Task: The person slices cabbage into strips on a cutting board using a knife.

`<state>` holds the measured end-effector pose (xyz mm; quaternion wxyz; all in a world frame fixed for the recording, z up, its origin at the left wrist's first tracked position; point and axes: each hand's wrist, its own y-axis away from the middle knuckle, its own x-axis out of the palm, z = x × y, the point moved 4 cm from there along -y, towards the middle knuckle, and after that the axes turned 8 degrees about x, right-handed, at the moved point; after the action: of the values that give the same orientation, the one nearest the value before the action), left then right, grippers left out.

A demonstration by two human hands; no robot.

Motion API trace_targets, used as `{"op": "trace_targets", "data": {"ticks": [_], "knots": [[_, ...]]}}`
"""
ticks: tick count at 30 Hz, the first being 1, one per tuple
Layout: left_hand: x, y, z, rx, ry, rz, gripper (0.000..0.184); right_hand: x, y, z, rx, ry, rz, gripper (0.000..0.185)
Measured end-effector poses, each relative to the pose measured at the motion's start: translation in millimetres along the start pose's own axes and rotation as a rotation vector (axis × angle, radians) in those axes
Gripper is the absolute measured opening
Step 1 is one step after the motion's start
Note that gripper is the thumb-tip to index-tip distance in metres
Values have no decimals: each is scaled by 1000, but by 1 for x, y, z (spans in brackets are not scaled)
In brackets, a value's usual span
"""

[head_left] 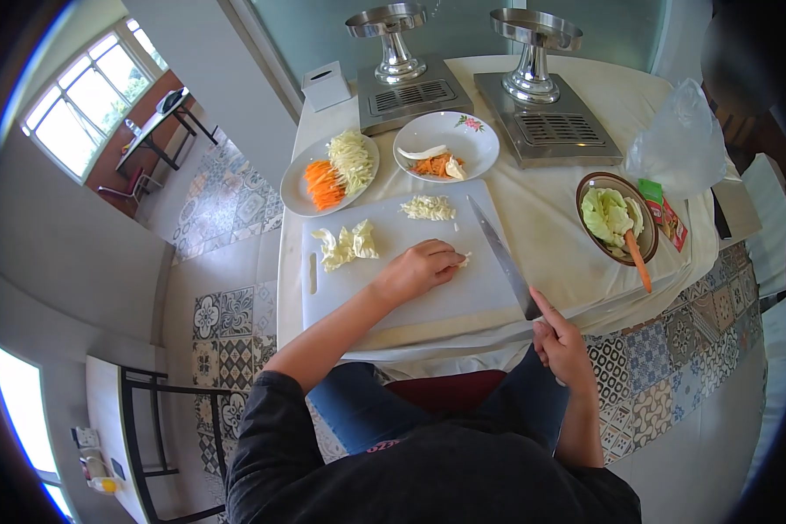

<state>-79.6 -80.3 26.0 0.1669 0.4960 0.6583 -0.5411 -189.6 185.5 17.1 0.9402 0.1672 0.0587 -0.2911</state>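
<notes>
My right hand [563,348] is wrapped round the handle of a long kitchen knife [500,249], its blade slanting up and left over the right edge of the white cutting board [349,301]. On the board my left hand [422,269] is closed, fingertips pressed together at a few small bits of chopped cabbage [465,259]. Its palm side is hidden. Above it lies a small heap of shredded cabbage [428,208]. Larger cabbage leaf pieces [347,244] sit at the board's left.
Behind the board are a plate [293,194] of shredded carrot and cabbage, and a flowered plate [410,131] with scraps. To the right stand a bowl [585,185] with cabbage and a carrot, packets [664,214] and a plastic bag [677,140]. Two metal stands [546,122] are at the back.
</notes>
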Motion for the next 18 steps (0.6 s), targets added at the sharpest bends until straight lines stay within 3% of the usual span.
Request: {"op": "trace_targets", "data": {"ticks": [3,8,14,18], "knots": [[-14,-2,9,-133,114,-66,20,11,-8,-5,30,-155,45,55],[-82,-18,41,-236,46,-171,22,20,-22,-10,17,-284,66,54],[-168,-34,146,-452,-188,-204,25,22,-30,-8,31,-292,74,54],[-181,-25,207,-515,-261,-147,25,26,-34,-2,46,-254,64,54]]}}
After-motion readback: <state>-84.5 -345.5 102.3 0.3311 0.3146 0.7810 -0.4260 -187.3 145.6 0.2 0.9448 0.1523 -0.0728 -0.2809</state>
